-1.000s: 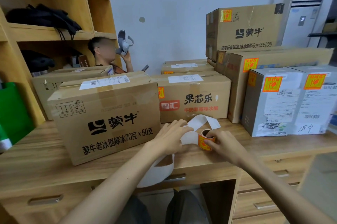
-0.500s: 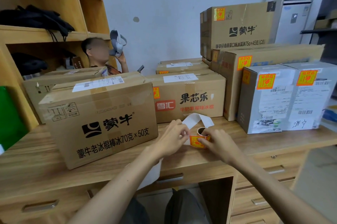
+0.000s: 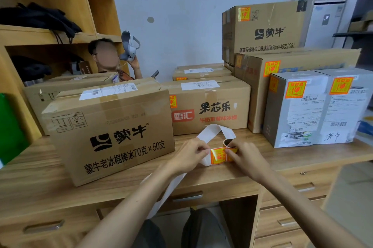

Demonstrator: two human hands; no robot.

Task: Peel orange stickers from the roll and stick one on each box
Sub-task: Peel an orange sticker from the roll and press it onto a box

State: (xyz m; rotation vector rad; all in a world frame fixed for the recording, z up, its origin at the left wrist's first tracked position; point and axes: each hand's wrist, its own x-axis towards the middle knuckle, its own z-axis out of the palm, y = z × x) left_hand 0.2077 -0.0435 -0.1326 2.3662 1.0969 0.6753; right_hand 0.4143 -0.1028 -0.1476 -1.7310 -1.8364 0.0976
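My right hand point(image 3: 245, 157) grips the small sticker roll point(image 3: 229, 143) above the wooden desk. An orange sticker point(image 3: 218, 155) lies stretched between both hands on the white backing strip point(image 3: 212, 132). My left hand point(image 3: 188, 155) pinches the strip at the sticker's left edge. The strip loops up behind the roll and its tail hangs down over the desk edge. A large cardboard box point(image 3: 113, 130) with no orange sticker showing stands just left of my hands. The middle box point(image 3: 210, 106), the stacked boxes point(image 3: 262, 29) and two grey boxes point(image 3: 314, 106) at the right carry orange stickers.
A wooden shelf point(image 3: 50, 31) with dark bags rises at the left. Behind the boxes a person sits holding a grey headset point(image 3: 129, 47). More boxes point(image 3: 66, 86) stand at the back left. A white air conditioner point(image 3: 331, 11) is at the far right. Drawers point(image 3: 292, 217) sit under the desk.
Both hands pulled apart a little, so the orange sticker now lies flat between them instead of wrapped on the roll. The camera shifted slightly left and down.
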